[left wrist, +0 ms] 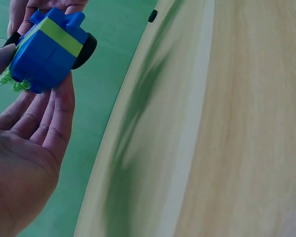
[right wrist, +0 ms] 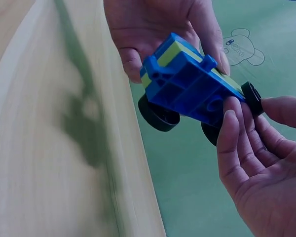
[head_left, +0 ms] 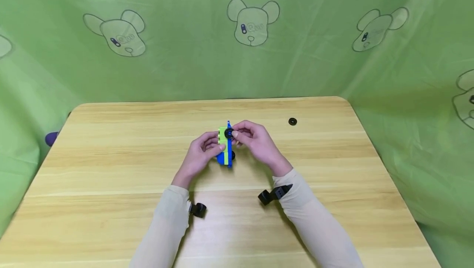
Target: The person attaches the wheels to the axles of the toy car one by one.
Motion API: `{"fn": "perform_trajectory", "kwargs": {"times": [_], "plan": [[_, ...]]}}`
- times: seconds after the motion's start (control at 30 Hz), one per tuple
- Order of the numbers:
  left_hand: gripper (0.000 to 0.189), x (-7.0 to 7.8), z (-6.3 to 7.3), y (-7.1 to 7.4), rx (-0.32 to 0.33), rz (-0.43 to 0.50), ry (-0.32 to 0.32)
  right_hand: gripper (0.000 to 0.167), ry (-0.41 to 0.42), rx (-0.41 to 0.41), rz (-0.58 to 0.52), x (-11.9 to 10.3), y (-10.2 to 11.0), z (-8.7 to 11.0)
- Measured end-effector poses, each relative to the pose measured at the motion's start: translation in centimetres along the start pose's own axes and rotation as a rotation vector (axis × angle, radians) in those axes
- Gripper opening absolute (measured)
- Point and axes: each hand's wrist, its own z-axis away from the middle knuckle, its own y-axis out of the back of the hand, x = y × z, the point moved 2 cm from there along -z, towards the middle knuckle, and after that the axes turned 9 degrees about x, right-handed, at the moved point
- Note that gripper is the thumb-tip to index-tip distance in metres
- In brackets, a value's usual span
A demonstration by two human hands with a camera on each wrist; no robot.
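A toy block car (head_left: 229, 151) in blue and lime green is held on its side above the table. My left hand (head_left: 197, 154) grips its body, thumb on one face and fingers on the other. My right hand (head_left: 262, 143) pinches a black wheel (right wrist: 252, 98) at one corner of the car, its fingers against the blue underside. Two more black wheels show in the right wrist view: one near wheel (right wrist: 159, 116) and another wheel (right wrist: 211, 132), partly hidden behind the chassis. The left wrist view shows the car's blue rounded end (left wrist: 44, 61).
A loose black wheel (head_left: 292, 121) lies on the wooden table (head_left: 111, 157), toward the far right. Green cloth (head_left: 185, 70) with bear-like drawings hangs behind the table. Beyond the left edge sits a purple object (head_left: 51, 138).
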Motion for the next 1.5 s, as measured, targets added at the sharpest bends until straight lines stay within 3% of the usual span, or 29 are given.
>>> {"fn": "perform_trajectory", "kwargs": {"times": [0.43,0.9,1.1,1.3,1.5], "plan": [[0.055,0.1,0.3,0.2,-0.064,0.01,-0.043,0.02,0.012,0.049,-0.04,-0.7,0.4,-0.6],[0.053,-0.2,0.2,0.2,-0.023,-0.043,-0.043,0.02,-0.013,0.018,-0.056,0.0,0.3,-1.1],[0.054,-0.3,0.3,0.3,-0.017,-0.041,-0.009,0.022,-0.021,-0.009,-0.01,0.2,0.6,-0.7],[0.056,-0.2,0.2,0.6,-0.009,-0.041,0.043,0.025,0.008,-0.014,0.105,0.3,2.4,-0.4],[0.054,2.2,1.1,0.6,-0.005,-0.049,0.051,0.027,0.034,0.018,0.271,0.4,5.4,-0.2]]}}
